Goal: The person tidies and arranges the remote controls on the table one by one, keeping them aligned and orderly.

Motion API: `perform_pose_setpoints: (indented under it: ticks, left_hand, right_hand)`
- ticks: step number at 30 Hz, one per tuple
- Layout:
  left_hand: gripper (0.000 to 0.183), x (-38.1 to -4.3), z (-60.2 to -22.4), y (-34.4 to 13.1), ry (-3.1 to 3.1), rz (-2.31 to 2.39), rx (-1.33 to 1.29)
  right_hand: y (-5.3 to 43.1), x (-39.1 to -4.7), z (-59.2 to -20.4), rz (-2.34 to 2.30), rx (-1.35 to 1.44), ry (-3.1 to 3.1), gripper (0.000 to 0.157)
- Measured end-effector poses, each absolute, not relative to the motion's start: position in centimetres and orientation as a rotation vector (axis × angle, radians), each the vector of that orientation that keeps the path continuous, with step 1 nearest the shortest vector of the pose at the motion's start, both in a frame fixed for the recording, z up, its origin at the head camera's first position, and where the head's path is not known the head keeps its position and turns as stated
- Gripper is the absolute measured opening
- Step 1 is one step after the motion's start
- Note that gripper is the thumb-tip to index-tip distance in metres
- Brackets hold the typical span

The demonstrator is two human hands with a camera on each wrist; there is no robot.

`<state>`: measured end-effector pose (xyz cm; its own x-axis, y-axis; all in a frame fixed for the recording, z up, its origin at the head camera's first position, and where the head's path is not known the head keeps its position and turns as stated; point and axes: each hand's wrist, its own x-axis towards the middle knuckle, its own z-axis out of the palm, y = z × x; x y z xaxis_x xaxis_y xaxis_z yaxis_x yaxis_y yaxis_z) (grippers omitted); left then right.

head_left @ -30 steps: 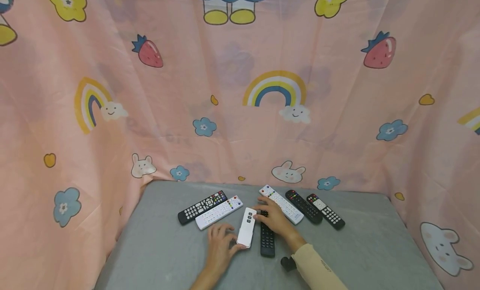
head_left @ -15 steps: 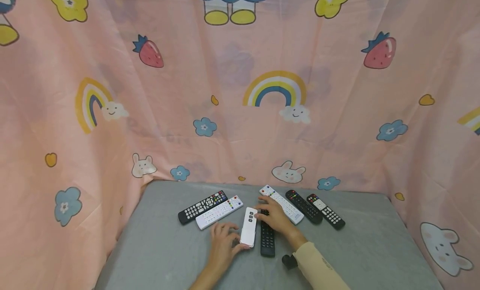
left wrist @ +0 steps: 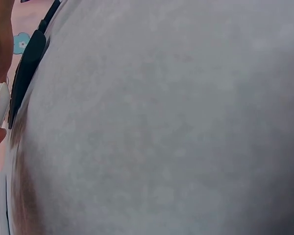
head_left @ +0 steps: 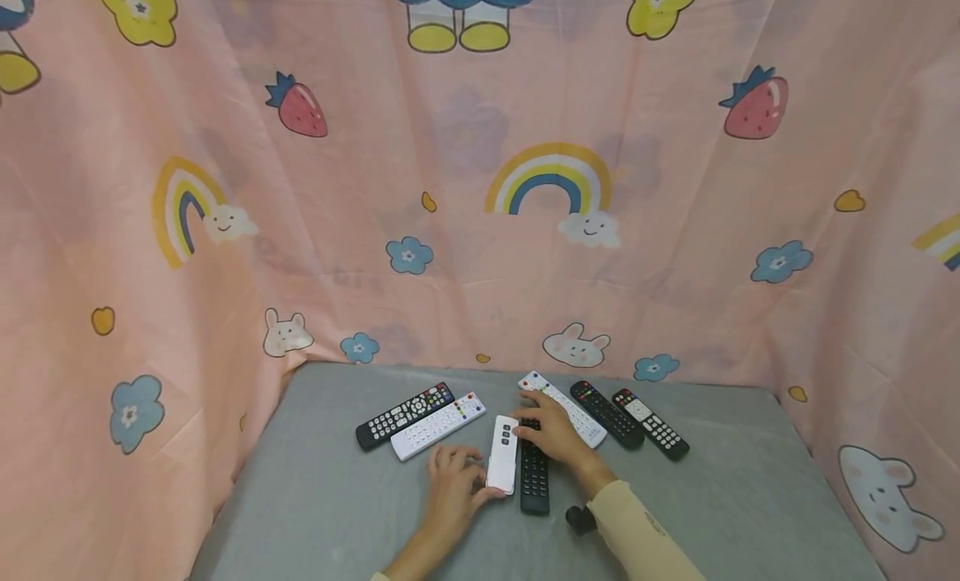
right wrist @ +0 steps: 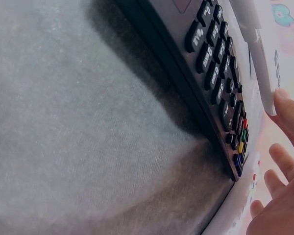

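Between my hands is a slim white remote control (head_left: 502, 460) with a few dark buttons near its far end. My left hand (head_left: 450, 489) pinches its near end, thumb at the lower edge and fingers bent at the left side. My right hand (head_left: 551, 427) holds the far end by its right edge; in the right wrist view the thumb (right wrist: 286, 110) presses on the white casing while the other fingers hang loosely bent. Under the right hand lies a black remote (head_left: 535, 481), its far part hidden. In the left wrist view only the tip of the white remote (left wrist: 2, 105) shows.
A black remote (head_left: 401, 414) and a white one (head_left: 438, 427) lie side by side at left. Behind my right hand are another white remote (head_left: 577, 418) and two black ones (head_left: 607, 414) (head_left: 651, 423). A patterned pink curtain (head_left: 480, 289) borders the grey tabletop (head_left: 337, 514).
The white remote and my left hand have shifted slightly right, closer to the black remote, and the white remote stands a little straighter. My right hand has barely moved.
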<state>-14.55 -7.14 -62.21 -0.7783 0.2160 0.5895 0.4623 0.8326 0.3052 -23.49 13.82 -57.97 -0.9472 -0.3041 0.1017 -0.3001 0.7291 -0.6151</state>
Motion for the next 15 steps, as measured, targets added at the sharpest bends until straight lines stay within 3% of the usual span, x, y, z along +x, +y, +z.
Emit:
perform_pose_setpoints:
  ticks: [15]
  left_hand:
    - [0.037, -14.44, -62.1, -6.78, -2.494, -0.655, -0.478]
  right_hand:
    - [13.89, -23.51, -57.73, -0.95, -0.543, 2.905, 0.024]
